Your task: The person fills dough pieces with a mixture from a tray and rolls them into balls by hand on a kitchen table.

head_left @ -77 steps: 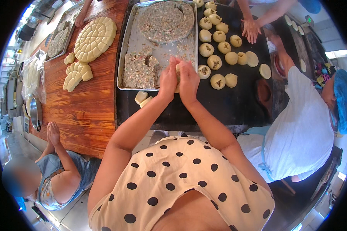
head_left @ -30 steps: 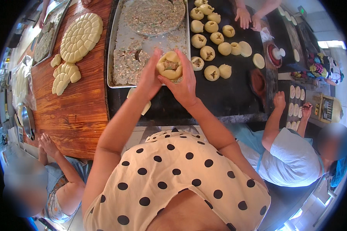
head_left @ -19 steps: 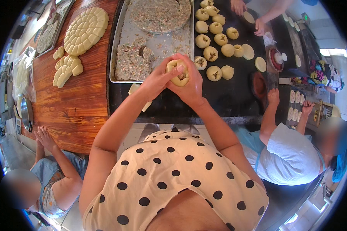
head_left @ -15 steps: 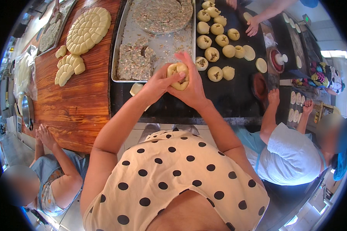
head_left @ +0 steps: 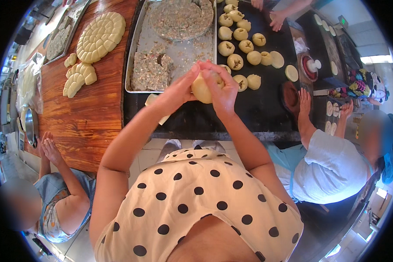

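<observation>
Here, both hands' fingers (head_left: 192, 73) cupped round a dough ball (head_left: 200, 91), partly hiding a bun (head_left: 225, 68); tray (head_left: 142, 40) beyond

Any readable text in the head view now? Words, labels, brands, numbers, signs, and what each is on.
None legible.
Green sign, upper right: any marking too small to read.
Dough ball between the left hand and right hand: no lettering visible.
Metal tray under the filling: none visible.
Background at the rim: too small or blurred to tell.
</observation>
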{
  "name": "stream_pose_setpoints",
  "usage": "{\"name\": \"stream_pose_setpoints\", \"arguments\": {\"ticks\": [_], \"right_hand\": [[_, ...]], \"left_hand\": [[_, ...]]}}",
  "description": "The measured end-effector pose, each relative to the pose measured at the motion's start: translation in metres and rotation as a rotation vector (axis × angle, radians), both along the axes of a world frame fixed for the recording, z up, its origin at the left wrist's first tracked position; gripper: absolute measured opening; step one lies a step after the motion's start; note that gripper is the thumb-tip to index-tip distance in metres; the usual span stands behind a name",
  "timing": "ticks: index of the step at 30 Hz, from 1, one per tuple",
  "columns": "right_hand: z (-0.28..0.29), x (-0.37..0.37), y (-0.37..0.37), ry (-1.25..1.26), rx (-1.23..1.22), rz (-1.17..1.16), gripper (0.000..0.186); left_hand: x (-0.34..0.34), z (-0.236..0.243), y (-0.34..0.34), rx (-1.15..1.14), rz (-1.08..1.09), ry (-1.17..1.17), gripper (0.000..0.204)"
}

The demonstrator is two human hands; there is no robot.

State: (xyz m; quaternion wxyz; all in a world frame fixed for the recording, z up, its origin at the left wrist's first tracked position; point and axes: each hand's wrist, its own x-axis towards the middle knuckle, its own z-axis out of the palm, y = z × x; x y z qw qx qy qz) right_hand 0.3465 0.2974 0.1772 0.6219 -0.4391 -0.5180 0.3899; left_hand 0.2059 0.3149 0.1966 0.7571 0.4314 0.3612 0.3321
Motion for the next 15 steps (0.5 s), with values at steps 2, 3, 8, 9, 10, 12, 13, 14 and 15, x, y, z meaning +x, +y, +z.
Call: {"name": "stream_pose_setpoints", "arguments": {"ticks": [2,3,8,9,10,12,13,14,15], "right_hand": [[0.005,-0.009,0.004,0.116,-0.035,-0.052,0.02],[0.003,-0.013,0.004,0.052,-0.013,-0.108,0.021],[0.009,-0.002,-0.01,-0.438,0.282,-0.149,0.04],[0.012,0.0,-0.012,-0.46,0.286,-0.139,0.043],[0.014,0.001,-0.014,-0.481,0.29,-0.131,0.046],[0.006,0.008,-0.016,-0.34,0.19,-0.01,0.051],[0.003,0.008,-0.016,-0.225,0.21,-0.034,0.042],[0.005,0.007,-0.018,-0.128,0.167,-0.038,0.039],[0.007,0.007,-0.021,-0.032,0.124,-0.042,0.036]], "left_hand": [[0.019,-0.016,-0.002,0.405,0.19,0.35,0.065],[0.024,-0.018,-0.003,0.479,0.243,0.385,0.063],[0.014,-0.009,-0.005,0.077,0.038,0.111,0.07],[0.012,0.004,-0.004,-0.071,0.013,-0.035,0.073],[0.012,0.014,-0.004,-0.101,0.052,-0.07,0.076],[0.014,0.029,-0.007,-0.165,0.123,-0.144,0.081],[0.015,0.031,-0.009,-0.223,0.125,-0.224,0.075],[0.014,0.031,-0.012,-0.279,0.128,-0.302,0.069],[0.013,0.03,-0.014,-0.334,0.13,-0.381,0.062]]}}
